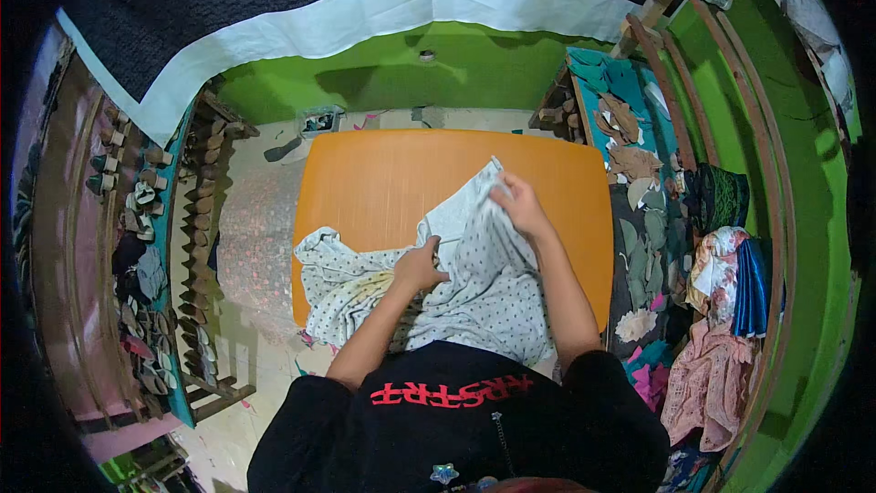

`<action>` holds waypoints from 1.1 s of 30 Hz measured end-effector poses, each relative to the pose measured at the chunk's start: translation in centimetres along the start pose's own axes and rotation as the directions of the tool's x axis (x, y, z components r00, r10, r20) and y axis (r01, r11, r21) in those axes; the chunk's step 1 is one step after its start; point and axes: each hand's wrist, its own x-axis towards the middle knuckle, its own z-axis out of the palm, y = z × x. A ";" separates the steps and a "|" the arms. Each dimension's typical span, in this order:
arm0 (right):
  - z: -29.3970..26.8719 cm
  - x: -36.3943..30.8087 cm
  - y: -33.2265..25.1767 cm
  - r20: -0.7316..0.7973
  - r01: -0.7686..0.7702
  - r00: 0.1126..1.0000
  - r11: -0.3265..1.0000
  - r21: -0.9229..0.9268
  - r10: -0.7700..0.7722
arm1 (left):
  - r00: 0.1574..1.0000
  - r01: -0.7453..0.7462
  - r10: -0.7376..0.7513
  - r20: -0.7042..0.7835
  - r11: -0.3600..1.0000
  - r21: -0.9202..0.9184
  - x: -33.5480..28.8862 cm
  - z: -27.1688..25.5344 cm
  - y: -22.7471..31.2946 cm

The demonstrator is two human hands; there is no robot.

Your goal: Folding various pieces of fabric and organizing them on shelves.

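From my remote station: pale grey, dark-dotted soft cloth (488,260) lies bunched across the near side of the orange, round-cornered table (374,183). Right hand (521,206) pinches its raised edge; left hand (419,267) touches its middle, grip I cannot tell.

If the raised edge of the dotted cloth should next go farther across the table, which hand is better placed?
Probably the right hand: it appears to hold the dotted cloth near its raised far end, over the table. The left hand is on the cloth but farther from that end.
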 end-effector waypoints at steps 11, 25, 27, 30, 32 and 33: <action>-0.7 5.6 8.4 -0.460 -0.323 0.885 0.620 -0.715 -0.069 | 0.997 0.068 -0.070 -0.032 0.995 -0.078 -1.0 1.4 -1.0; -2.7 4.1 8.8 -0.447 -0.286 0.893 0.703 -0.651 -0.050 | 0.959 -0.169 0.023 -0.281 0.846 -0.505 -4.7 -1.8 -5.2; -4.5 2.8 8.5 -0.477 -0.416 0.867 0.732 -0.540 0.140 | 0.965 -0.125 -0.023 -0.261 0.835 -0.536 -6.4 -3.6 -7.4; -7.0 -0.5 10.1 -0.422 -0.102 0.882 0.790 -0.605 -0.209 | 0.922 -0.103 -0.080 -0.378 0.891 -0.441 -9.6 -6.5 -12.6; -6.4 -3.8 7.8 -0.549 -0.020 0.771 0.851 -0.525 -0.321 | 0.911 -0.110 -0.076 -0.405 0.903 -0.416 -12.7 -8.8 -15.3; -6.5 -5.7 6.8 -0.553 -0.015 0.764 0.847 -0.531 -0.332 | 0.944 -0.052 -0.121 -0.308 0.866 -0.497 -14.8 -11.1 -15.0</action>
